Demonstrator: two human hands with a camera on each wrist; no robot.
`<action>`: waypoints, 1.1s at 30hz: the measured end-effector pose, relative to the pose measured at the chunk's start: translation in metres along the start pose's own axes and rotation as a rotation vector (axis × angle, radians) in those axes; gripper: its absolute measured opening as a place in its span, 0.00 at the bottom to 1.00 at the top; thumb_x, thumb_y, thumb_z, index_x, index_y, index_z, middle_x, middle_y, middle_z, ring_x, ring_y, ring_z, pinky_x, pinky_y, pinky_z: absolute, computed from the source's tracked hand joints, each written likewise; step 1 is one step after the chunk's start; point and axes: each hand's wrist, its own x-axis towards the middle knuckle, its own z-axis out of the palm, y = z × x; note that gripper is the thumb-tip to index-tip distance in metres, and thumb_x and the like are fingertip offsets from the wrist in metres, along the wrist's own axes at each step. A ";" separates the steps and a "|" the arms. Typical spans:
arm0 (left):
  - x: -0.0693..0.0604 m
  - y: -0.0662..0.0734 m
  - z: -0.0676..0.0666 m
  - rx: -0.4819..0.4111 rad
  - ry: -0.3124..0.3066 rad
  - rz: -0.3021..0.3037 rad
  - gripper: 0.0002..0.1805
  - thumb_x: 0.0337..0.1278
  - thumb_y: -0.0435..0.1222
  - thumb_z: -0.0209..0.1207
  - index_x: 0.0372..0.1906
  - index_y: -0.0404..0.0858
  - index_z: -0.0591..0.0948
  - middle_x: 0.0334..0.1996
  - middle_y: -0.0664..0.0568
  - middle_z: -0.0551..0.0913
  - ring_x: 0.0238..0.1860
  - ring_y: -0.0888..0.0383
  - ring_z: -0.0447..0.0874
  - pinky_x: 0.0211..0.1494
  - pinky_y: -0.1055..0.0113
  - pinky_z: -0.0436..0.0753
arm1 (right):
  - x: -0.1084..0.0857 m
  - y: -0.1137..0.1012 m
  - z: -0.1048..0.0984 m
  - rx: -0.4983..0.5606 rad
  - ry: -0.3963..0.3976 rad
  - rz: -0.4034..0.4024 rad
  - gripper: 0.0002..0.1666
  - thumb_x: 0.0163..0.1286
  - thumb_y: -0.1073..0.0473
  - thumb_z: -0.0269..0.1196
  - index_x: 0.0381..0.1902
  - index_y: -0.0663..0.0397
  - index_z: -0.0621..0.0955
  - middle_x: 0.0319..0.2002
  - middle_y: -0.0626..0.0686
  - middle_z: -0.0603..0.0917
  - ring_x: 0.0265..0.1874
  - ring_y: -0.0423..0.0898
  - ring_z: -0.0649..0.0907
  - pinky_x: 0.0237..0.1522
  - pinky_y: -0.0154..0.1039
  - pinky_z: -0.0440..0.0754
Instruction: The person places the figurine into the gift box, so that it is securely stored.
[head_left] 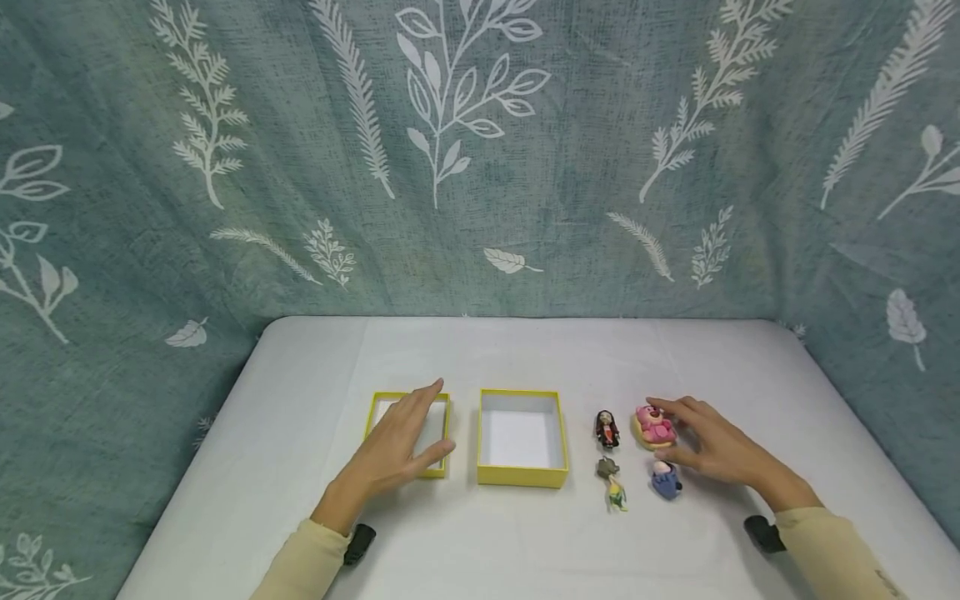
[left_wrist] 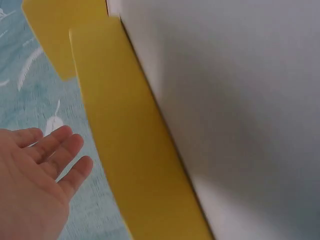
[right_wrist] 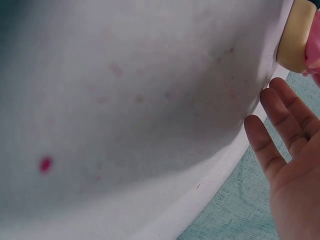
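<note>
My left hand (head_left: 393, 446) hovers over a shallow yellow box lid (head_left: 371, 410), fingers extended and thumb spread apart. In the left wrist view the yellow wall (left_wrist: 130, 135) stands beside that hand, with a gap between them. On the right, my right hand (head_left: 716, 446) reaches around a pink bear figurine (head_left: 655, 427) on a yellow ring base, thumb and fingers parted. The right wrist view has the visible fingers (right_wrist: 287, 112) relaxed and apart from the figurine's base (right_wrist: 292, 37). Whether the index finger or thumb touches the figurine cannot be made out.
A yellow box (head_left: 522, 477) with a white inside stands open between the hands. Right of it are a dark-haired figurine (head_left: 607, 431), a green-and-yellow figurine (head_left: 615, 487) and a blue figurine (head_left: 665, 481). A patterned curtain (head_left: 465, 250) hangs behind the white table (head_left: 525, 542).
</note>
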 end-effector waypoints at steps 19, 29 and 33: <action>0.020 0.017 0.013 -0.147 -0.182 -0.105 0.69 0.38 0.71 0.65 0.79 0.50 0.39 0.78 0.52 0.49 0.78 0.49 0.48 0.76 0.48 0.58 | 0.005 0.006 0.005 -0.047 0.060 -0.054 0.43 0.53 0.45 0.75 0.65 0.52 0.74 0.45 0.49 0.78 0.43 0.46 0.77 0.42 0.49 0.78; 0.028 0.023 0.020 -0.141 -0.222 -0.070 0.72 0.35 0.70 0.68 0.79 0.43 0.41 0.78 0.49 0.47 0.78 0.48 0.46 0.77 0.48 0.54 | 0.006 0.008 0.006 -0.011 0.030 -0.016 0.46 0.49 0.45 0.77 0.65 0.52 0.74 0.47 0.51 0.78 0.48 0.52 0.78 0.48 0.56 0.79; 0.029 0.023 0.023 -0.145 -0.230 -0.059 0.72 0.35 0.68 0.69 0.79 0.43 0.41 0.78 0.49 0.48 0.78 0.49 0.47 0.77 0.49 0.55 | 0.007 0.007 0.003 0.004 0.006 0.008 0.46 0.49 0.46 0.77 0.65 0.52 0.74 0.49 0.53 0.77 0.49 0.54 0.77 0.50 0.58 0.78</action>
